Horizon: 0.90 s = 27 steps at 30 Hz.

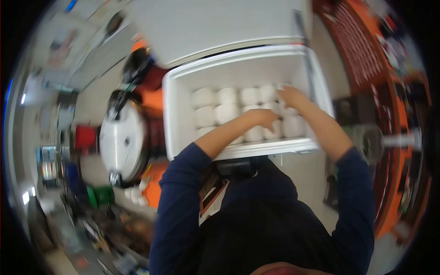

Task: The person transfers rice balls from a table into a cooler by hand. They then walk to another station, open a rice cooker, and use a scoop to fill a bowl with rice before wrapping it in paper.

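Rows of white, rounded bundles [227,96] fill the floor of a white chest-like box [170,114]; blur hides what they are made of. Over the front right rows is my left hand [266,118], with its fingers apart and pointing down among the bundles. Farther back, near the right inner wall, my right hand [291,97] reaches down at the bundles in the back right corner. Its fingertips are smeared, and whether they grip a bundle cannot be made out. Both forearms cross the front rim and hide some of the bundles.
A raised white lid [220,23] stands behind the box. To the left is a big round silver lidded pot [123,140] with black handles. Orange shelving [387,114] runs along the right. Left of my legs, white pieces [136,195] lie near an orange surface [158,183].
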### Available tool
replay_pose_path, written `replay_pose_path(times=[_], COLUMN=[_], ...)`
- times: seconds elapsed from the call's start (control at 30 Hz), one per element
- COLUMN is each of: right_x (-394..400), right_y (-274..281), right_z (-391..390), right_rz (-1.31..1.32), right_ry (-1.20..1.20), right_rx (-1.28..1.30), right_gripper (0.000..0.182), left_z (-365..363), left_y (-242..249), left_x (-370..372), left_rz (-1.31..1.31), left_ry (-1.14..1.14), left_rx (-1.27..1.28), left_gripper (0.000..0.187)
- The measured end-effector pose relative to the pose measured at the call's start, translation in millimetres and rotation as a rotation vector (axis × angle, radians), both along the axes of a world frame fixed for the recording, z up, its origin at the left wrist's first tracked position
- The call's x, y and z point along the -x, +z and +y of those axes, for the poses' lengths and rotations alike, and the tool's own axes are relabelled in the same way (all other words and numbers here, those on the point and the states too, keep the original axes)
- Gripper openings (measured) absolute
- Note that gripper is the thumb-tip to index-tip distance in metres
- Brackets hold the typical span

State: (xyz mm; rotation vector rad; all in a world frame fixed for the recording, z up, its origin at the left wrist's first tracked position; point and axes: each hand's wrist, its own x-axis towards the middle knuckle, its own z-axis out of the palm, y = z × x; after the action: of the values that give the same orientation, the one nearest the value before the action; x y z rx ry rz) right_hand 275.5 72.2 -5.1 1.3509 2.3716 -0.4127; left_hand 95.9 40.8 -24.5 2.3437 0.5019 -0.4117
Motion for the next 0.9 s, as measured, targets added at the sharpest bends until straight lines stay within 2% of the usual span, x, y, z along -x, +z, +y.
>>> replay_pose_path(times=[0.03,0.07,0.1,0.17,0.2,0.23,0.27,0.3,0.37,0.4,0.43,0.47,0.5,0.57,0.6,0.63,0.67,0.7,0.73,0.77,0.8,0.83,0.87,0.9], right_x=[-34.3,-32.0,-27.2,-62.0,-79.5,-101.4,-79.4,-84.4,-38.5,-55.9,-68.5,-52.2,-38.4,80.7,140.8,191.1,241.5,280.2,324.6,369.0,439.6,475.6,513.1,543.8], right_y=[-71.4,-54.9,-20.3,-51.0,-67.0,-91.5,-58.6,-62.8,15.4,3.7,-3.1,21.4,44.7,128.7,171.2,185.8,200.5,189.3,162.5,135.6,181.2,141.8,126.6,83.0], right_z=[18.8,27.3,22.3,42.3,53.1,61.0,48.0,44.8,10.4,22.3,42.0,40.1,40.0,-16.6,-44.8,-72.7,-100.6,-126.0,-158.1,-190.1,-233.9,-247.4,-270.9,-287.3], right_rz=[0.075,-0.001,-0.090,-0.001,0.045,0.108,0.096,0.247,0.519,0.252,-0.008,-0.057,-0.114,0.144,0.266,0.404,0.545,0.752,0.846,0.932,0.559,0.549,0.487,0.734], right_ry=[0.034,-0.053,-0.127,0.093,0.202,0.094,0.057,-0.058,-0.443,-0.393,-0.337,-0.215,-0.103,-0.109,-0.101,-0.147,-0.186,-0.121,0.056,0.236,0.215,0.585,0.660,0.799], right_rx=[0.007,0.157,0.302,0.294,0.282,0.262,0.290,0.316,0.695,0.524,0.339,0.207,0.064,-0.317,-0.503,-0.493,-0.481,-0.330,-0.299,-0.249,0.213,0.248,0.358,0.427], right_gripper=[0.082,0.081,0.081,0.106,0.119,0.123,0.124,0.121,0.117,0.105,0.093,0.071,0.050,0.027,0.018,0.017,0.019,0.017,0.018,0.020,0.026,0.031,0.035,0.038], left_z=[-8.4,-23.4,-44.1,-98.5,-128.9,-165.9,-202.0,-235.0,-287.9,-314.2,-337.2,-361.1,-390.5,-433.6,-446.4,-452.2,-446.8,-441.4,-441.1,-440.1,-437.7,-434.2,-432.7,-433.2], left_y=[39.5,90.9,145.4,181.8,212.7,239.2,234.3,214.0,152.3,127.6,96.1,60.9,3.4,-34.2,-61.2,-77.7,-70.3,-62.9,-71.2,-85.3,-94.9,-95.8,-95.9,-98.7], left_x=[21.4,33.7,51.3,108.2,142.9,181.5,220.6,259.4,317.7,350.3,382.0,414.6,457.7,535.1,572.4,605.6,626.8,644.5,664.5,686.4,703.0,712.3,716.1,718.3], left_rz=[0.039,0.060,-0.074,-0.880,-1.018,-1.174,-1.241,-1.313,-1.596,-1.524,-1.282,-1.164,-1.128,-0.677,-0.395,-0.106,0.050,0.208,0.209,0.300,0.384,0.374,0.362,0.354], left_ry=[0.021,0.137,0.258,0.561,0.664,0.740,0.877,0.986,1.352,1.696,2.007,2.237,2.343,2.531,2.435,2.276,2.345,2.403,2.408,2.320,2.226,2.225,2.275,2.316], left_rx=[-0.075,-0.120,-0.163,-0.243,-0.117,0.013,0.180,0.360,0.284,0.172,-0.119,-0.206,-0.291,-0.156,-0.518,-0.846,-0.783,-0.714,-0.712,-0.749,-0.785,-0.785,-0.646,-0.502], left_gripper=[0.064,0.060,0.052,0.042,0.038,0.034,0.032,0.031,0.030,0.027,0.025,0.023,0.024,0.040,0.054,0.070,0.080,0.091,0.091,0.093,0.095,0.095,0.095,0.095])
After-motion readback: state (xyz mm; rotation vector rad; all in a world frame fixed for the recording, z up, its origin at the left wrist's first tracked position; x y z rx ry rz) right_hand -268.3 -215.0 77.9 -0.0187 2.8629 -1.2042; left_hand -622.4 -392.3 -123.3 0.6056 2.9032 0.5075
